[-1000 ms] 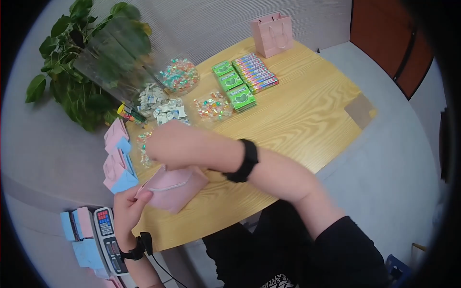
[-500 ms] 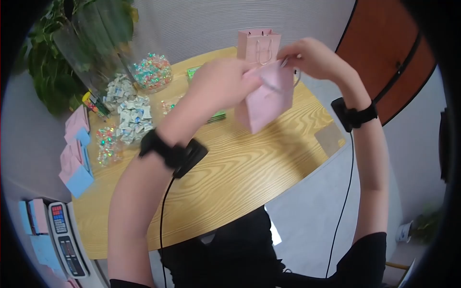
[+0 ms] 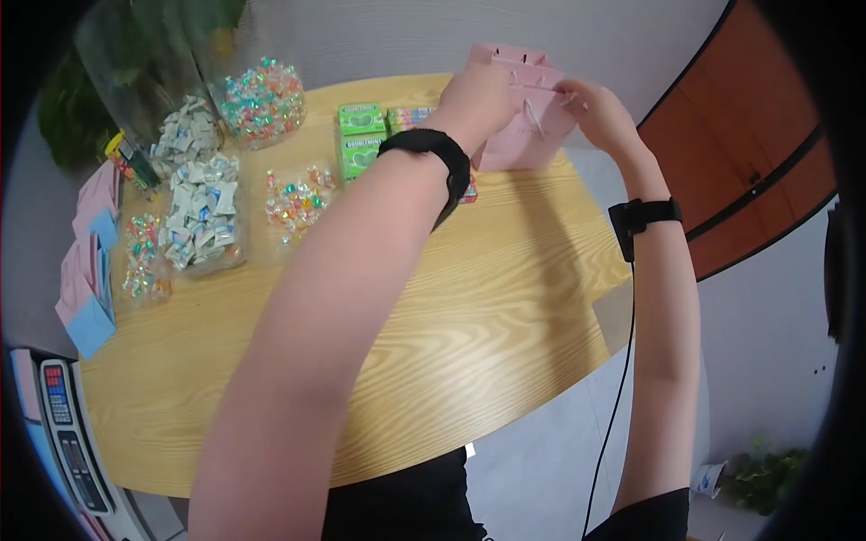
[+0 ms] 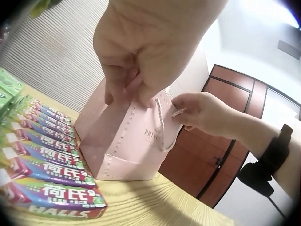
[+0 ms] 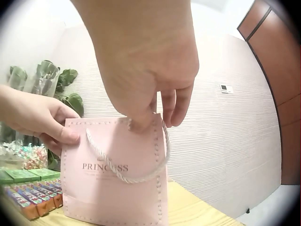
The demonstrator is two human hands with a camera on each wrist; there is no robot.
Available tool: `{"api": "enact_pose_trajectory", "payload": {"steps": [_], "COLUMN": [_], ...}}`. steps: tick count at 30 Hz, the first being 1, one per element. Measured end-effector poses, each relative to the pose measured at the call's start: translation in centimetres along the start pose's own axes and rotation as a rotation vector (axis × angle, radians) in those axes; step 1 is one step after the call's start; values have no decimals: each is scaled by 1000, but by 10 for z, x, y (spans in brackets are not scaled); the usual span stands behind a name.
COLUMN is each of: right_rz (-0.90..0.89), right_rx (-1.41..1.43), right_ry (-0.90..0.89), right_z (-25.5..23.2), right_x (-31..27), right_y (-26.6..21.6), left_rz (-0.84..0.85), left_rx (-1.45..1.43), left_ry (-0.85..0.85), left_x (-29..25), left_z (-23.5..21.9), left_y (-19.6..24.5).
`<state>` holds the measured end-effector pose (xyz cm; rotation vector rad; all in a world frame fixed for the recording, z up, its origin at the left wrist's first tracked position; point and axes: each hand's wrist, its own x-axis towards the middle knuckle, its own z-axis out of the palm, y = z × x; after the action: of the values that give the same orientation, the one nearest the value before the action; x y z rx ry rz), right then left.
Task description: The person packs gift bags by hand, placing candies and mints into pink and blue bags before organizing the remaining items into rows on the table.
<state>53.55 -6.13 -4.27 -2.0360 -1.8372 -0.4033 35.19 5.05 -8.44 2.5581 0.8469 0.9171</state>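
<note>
A pink gift bag (image 3: 532, 135) with PRINCESS lettering and a white rope handle (image 5: 113, 169) stands upright at the back right of the table. My left hand (image 3: 483, 104) pinches its top edge on the left side, thumb on the front, as the right wrist view shows. At the opposite upper corner, my right hand (image 3: 600, 113) grips the rim by the handle with thumb and fingers. Behind it a second pink bag (image 3: 505, 52) shows only its top in the head view; the first bag and my left hand hide the rest.
Left of the bag lie rainbow HALLS candy packs (image 4: 56, 169) and green Doublemint boxes (image 3: 361, 119). Wrapped candies (image 3: 299, 198), a tub of white-wrapped sweets (image 3: 203, 212) and a jar of shiny candies (image 3: 263, 104) are farther left. Small pink-and-blue bags (image 3: 86, 293) stand at the table's left edge.
The pink bag has gone from the table's front left, where both hands worked at it, through the air to the back right beside the other bag. Both hands moved with it; the head view shifted.
</note>
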Motion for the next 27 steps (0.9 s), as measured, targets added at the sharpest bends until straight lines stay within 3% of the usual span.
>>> {"api": "enact_pose_trajectory", "payload": {"steps": [2, 4, 6, 8, 10, 11, 15, 17, 21, 24, 26, 27], "right_rz": [-36, 93, 169, 221, 399, 319, 121, 81, 100, 36, 321, 317], "right_rx": [95, 33, -1, -49, -39, -96, -292, -457, -581, -616, -424, -422], "right_ry": [77, 321, 229, 149, 0, 148, 350, 178, 120, 192, -160, -161], "right_z": [7, 9, 4, -8, -13, -10, -9, -16, -25, -28, -33, -30], "right_x": [-3, -6, -13, -14, -23, -27, -29, -27, -24, -23, -24, -24], "right_y": [0, -6, -12, -25, -37, -39, -23, -21, -32, -32, -44, -44], "left_rz": [26, 47, 65, -30, -20, -2, 54, 70, 63, 63, 65, 61], "left_rx": [-44, -62, -75, -91, -96, -89, -69, 5, 12, 1, -17, -15], "left_ry": [-27, 1, 44, 61, 128, 172, 146, -45, -43, -57, -60, -60], "left_x": [-2, -4, -8, -10, -15, -19, -51, -58, -66, -67, -75, -79], "left_z": [-6, -5, -6, -3, 3, -1, -28, -36, -46, -55, -68, -75], "left_y": [3, 6, 11, 15, 12, 15, 20, 16, 14, 15, 19, 21]}}
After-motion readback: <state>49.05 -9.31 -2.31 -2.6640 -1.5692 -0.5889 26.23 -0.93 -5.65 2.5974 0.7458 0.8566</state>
